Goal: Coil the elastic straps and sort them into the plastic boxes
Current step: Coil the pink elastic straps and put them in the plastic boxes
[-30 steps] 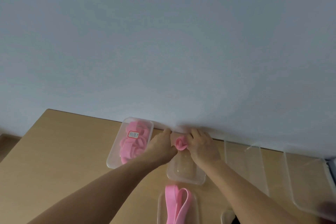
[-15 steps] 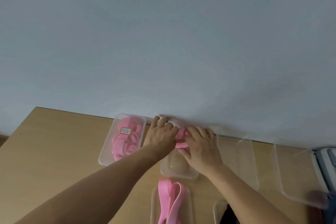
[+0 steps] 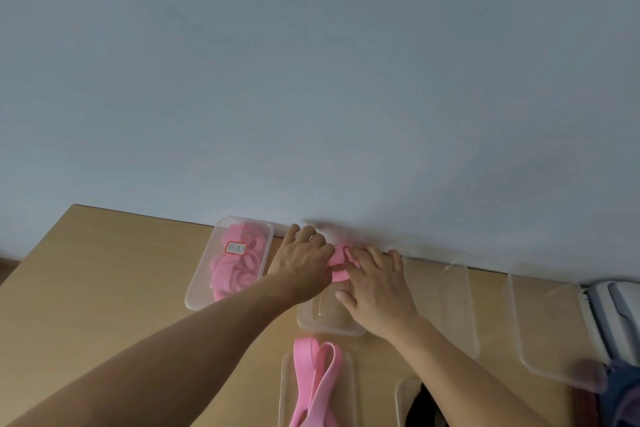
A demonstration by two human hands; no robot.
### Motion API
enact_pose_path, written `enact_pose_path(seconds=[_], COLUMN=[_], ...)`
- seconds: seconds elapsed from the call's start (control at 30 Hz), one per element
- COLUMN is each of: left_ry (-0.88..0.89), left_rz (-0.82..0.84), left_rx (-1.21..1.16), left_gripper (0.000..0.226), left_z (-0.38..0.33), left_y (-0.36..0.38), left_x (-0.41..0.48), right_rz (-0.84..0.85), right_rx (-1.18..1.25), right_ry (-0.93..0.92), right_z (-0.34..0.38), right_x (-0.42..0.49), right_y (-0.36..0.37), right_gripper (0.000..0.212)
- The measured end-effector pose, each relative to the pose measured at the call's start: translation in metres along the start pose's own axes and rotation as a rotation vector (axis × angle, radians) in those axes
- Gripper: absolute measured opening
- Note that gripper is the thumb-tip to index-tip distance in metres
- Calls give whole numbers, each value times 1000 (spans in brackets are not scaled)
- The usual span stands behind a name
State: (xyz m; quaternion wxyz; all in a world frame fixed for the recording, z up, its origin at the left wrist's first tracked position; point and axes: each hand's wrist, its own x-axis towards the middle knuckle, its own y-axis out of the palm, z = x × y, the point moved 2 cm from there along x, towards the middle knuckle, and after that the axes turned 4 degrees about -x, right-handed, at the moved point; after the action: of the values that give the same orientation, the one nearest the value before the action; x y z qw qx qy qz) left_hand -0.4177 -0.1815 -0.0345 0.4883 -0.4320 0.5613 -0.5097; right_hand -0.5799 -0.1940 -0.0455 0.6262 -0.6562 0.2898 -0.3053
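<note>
We see the left hand [image 3: 301, 262] and the right hand [image 3: 377, 284] meeting over the far end of the clear rectangular plastic box [image 3: 329, 324] at mid-bench; between them sits the coiled pink elastic strap [image 3: 339, 262], touching both. The right hand lays its fingers across the coil with the thumb spread apart, pressing rather than clasping. The left hand touches the coil on its thumb side; that thumb is hidden, so we cannot tell whether it grips. To the left, on the light wooden bench [image 3: 104, 288], stands a labelled clear plastic box [image 3: 194, 295] filled with pink coils [image 3: 235, 274]. Nearer us, a loose pink strap [image 3: 317, 378] lies in another clear box [image 3: 349, 392].
</note>
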Motion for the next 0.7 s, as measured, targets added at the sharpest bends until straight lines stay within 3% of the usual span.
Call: enact_pose_path(seconds=[0.2, 0.33, 0.47, 0.7], left_ry=[-38, -74, -7, 83], left_rz=[-79, -92, -11, 149], left_rx=[-136, -394, -626, -722], left_gripper=[41, 45, 43, 38], left_z=[1, 3, 1, 5], left_y=[-17, -33, -34, -14], left_x=[-16, -39, -82, -138], right_rz=[-78, -82, -223, 107], right_rx=[40, 191, 331, 493], right_ry=[31, 139, 262, 439], right_z=[5, 12, 37, 101], right_x=[-7, -21, -54, -122], right_y=[-26, -54, -82, -55], right_gripper=[45, 44, 34, 9])
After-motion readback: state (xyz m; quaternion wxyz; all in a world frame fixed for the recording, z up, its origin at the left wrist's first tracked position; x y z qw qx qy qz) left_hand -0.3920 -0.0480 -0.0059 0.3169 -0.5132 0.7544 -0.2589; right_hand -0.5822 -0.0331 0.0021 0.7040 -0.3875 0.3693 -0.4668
